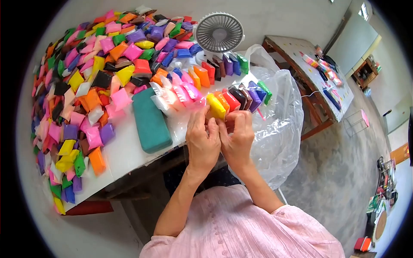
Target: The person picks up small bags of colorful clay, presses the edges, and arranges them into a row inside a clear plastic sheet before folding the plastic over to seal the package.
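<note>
My left hand [203, 139] and my right hand [238, 136] are close together at the table's front edge. Both are closed on the near side of a row of small, soft coloured packets, with their thumbs by the yellow packet [216, 107]. The row runs from pale and pink packets [183, 94] on the left through orange and red to black, purple and a green packet [266, 92]. Some fingertips are hidden behind the packets. Behind it stands a second row with an orange packet [202, 75]. Left of my hands lies a teal block [150, 120].
A large heap of coloured packets [94, 99] covers the left of the white table [118, 167]. A round fan [219, 32] stands at the back. A clear plastic bag [279, 133] hangs at the right edge. Another table [297, 47] and a stool [359, 120] are farther right.
</note>
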Motion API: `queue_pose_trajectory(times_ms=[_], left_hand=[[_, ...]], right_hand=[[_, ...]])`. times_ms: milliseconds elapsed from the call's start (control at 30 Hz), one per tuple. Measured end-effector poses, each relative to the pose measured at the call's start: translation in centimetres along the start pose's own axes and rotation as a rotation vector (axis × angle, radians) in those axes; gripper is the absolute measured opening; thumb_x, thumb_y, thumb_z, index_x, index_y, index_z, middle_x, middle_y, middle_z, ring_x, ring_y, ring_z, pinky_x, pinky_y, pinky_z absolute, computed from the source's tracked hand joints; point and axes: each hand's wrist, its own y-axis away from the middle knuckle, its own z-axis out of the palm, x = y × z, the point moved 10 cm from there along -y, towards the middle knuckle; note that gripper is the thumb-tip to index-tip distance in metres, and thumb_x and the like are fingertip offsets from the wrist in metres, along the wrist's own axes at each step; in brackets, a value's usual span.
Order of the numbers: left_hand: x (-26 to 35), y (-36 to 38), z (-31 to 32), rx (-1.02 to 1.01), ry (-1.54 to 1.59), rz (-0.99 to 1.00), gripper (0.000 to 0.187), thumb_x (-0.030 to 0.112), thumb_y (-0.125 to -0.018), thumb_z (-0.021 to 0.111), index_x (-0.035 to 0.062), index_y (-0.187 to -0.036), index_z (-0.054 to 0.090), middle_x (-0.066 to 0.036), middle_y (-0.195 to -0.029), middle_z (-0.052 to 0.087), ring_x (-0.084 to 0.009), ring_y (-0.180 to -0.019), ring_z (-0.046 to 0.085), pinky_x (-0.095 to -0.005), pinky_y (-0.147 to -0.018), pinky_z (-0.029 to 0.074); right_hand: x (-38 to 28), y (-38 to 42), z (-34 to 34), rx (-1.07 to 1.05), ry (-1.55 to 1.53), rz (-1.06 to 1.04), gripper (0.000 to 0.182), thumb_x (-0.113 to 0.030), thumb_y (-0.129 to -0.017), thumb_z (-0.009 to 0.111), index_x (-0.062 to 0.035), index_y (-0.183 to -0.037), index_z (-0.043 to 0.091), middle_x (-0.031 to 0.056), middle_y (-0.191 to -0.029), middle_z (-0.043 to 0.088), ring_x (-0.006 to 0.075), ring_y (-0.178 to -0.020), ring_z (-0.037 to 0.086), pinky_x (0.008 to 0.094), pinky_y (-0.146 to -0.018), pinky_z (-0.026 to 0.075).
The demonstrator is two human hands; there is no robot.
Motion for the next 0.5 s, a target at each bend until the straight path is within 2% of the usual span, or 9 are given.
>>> queue_pose_trajectory(times_ms=[67,167,367,500], left_hand=[[0.27,-0.01,0.09,0.005,-0.021,0.04,0.031,-0.001,-0.09,0.053,-0.0102,-0.12,0.057,-0.025,-0.108,0.06,-0.0409,-0.101,0.06,-0.0454,-0.09,0.048],[0.45,-0.15,0.06,-0.001,-0.036,0.07,0.031,-0.001,-0.091,0.053,-0.0106,-0.12,0.057,-0.026,-0.109,0.06,-0.0412,-0.102,0.06,-0.0451,-0.092,0.047],[0.41,-0.04,0.25,-0.023,-0.078,0.076,0.033,0.001,-0.091,0.053,-0.011,-0.122,0.057,-0.027,-0.115,0.06,-0.0422,-0.107,0.059,-0.0461,-0.095,0.046],[-0.07,0.01,0.44,-0.069,-0.09,0.07,0.035,0.002,-0.091,0.053,-0.0112,-0.124,0.057,-0.028,-0.121,0.059,-0.0433,-0.112,0.057,-0.0464,-0.099,0.045]], right_hand=[[-0.17,-0.18,0.25,-0.001,0.026,-0.027,0.022,-0.005,-0.083,0.072,-0.0034,-0.094,0.053,0.0143,-0.092,0.053,0.0345,-0.074,0.061,0.0425,-0.058,0.051],[-0.55,-0.21,-0.04,0.028,0.076,-0.069,0.021,-0.001,-0.081,0.074,-0.0027,-0.092,0.056,0.0112,-0.091,0.054,0.0232,-0.065,0.062,0.033,-0.055,0.051],[-1.0,-0.02,-0.62,0.005,0.138,-0.099,0.021,-0.004,-0.08,0.075,-0.0045,-0.094,0.059,0.0096,-0.094,0.059,0.0189,-0.056,0.061,0.0321,-0.053,0.049],[-0.97,-0.05,-0.64,-0.014,0.148,-0.079,0.023,-0.004,-0.079,0.076,-0.004,-0.095,0.06,0.0096,-0.094,0.061,0.018,-0.057,0.063,0.0318,-0.052,0.048]])
